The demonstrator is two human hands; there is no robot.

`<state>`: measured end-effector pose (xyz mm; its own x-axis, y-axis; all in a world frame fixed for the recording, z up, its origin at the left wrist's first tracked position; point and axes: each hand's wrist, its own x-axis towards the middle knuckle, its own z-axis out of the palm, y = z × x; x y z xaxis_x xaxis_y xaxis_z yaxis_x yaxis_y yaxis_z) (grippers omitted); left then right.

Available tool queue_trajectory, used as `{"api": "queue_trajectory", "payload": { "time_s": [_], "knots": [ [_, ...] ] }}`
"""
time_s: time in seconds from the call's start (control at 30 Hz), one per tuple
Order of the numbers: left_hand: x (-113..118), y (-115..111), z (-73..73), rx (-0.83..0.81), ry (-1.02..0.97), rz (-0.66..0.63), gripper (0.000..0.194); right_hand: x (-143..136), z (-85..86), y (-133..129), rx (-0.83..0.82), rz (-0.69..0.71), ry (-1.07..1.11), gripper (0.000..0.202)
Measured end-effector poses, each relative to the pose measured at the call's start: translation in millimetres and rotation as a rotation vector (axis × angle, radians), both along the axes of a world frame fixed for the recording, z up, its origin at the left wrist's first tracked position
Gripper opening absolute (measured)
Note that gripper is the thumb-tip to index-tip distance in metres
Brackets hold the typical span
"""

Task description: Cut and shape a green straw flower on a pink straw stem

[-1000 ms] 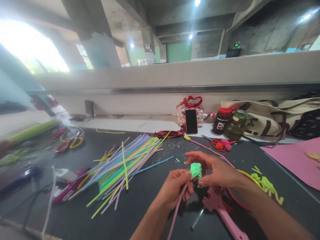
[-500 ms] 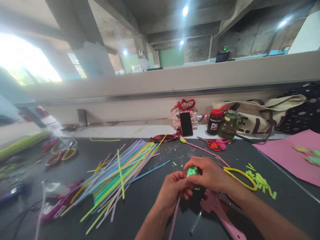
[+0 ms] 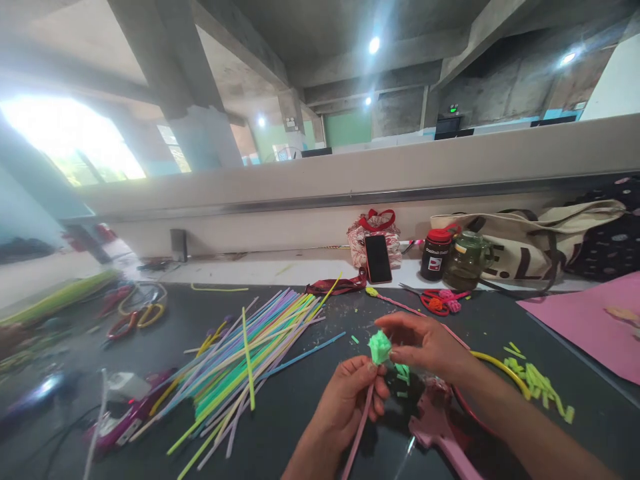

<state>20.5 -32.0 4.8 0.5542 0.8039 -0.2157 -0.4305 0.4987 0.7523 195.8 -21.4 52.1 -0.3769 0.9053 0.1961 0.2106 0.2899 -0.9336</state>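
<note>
My left hand (image 3: 357,387) pinches the top of a pink straw-like stem (image 3: 361,430), just below a light green flower-like head (image 3: 379,347). The stem runs down toward the bottom edge. My right hand (image 3: 420,343) is beside the head with thumb and fingers apart. Its thumb tip is close to the head's right side; I cannot tell whether it touches. Under the right hand lie small green pieces (image 3: 402,373). A pink tool that looks like a glue gun (image 3: 437,420) lies below my right wrist, partly hidden by the forearm.
Many coloured strips (image 3: 260,360) spread across the dark table on the left. Yellow-green cut pieces (image 3: 540,383) and yellow-handled scissors (image 3: 505,373) lie right. Behind are red scissors (image 3: 433,303), a phone (image 3: 379,259), a black bottle (image 3: 434,257) and a green jug (image 3: 465,260). Pink paper (image 3: 585,320) lies far right.
My right fingers have come off the green head and spread apart, moving slightly right. The head now shows fully above my left hand. The view has shifted a little.
</note>
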Motion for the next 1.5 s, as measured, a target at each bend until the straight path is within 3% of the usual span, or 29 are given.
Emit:
{"api": "queue_trajectory", "payload": {
  "time_s": [0.4,0.53,0.6,0.73,0.93,1.17,1.27,1.33,1.5],
  "knots": [
    [0,-3,6.0,0.056,0.038,-0.089,0.028,-6,4.3,-3,0.023,0.034,-0.057,0.021],
    [0,-1,8.1,0.092,0.069,0.029,0.033,-8,8.3,-8,0.086,-0.020,-0.152,0.015],
    [-1,1,7.5,0.079,0.089,0.076,0.031,-8,9.2,-10,0.096,-0.011,-0.181,0.027],
    [-3,2,6.9,0.091,0.125,0.043,0.029,-5,6.2,-9,0.078,0.089,-0.150,0.055],
    [-2,-1,11.1,0.151,0.199,0.036,0.027,-4,3.0,-4,0.085,0.153,-0.120,0.025],
    [-1,-1,10.5,0.154,0.218,0.047,0.028,-8,5.4,-5,0.056,0.136,-0.080,0.018],
    [-2,0,8.3,0.118,0.160,0.050,0.025,-9,2.5,-4,0.014,0.097,-0.043,0.027],
    [-3,3,6.0,0.035,0.063,0.117,0.025,-9,-1.4,-3,-0.032,0.034,0.000,0.035],
    [-7,7,1.3,-0.173,-0.209,0.299,0.028,-21,-14.8,-5,-0.199,-0.111,0.056,0.022]
  ]
}}
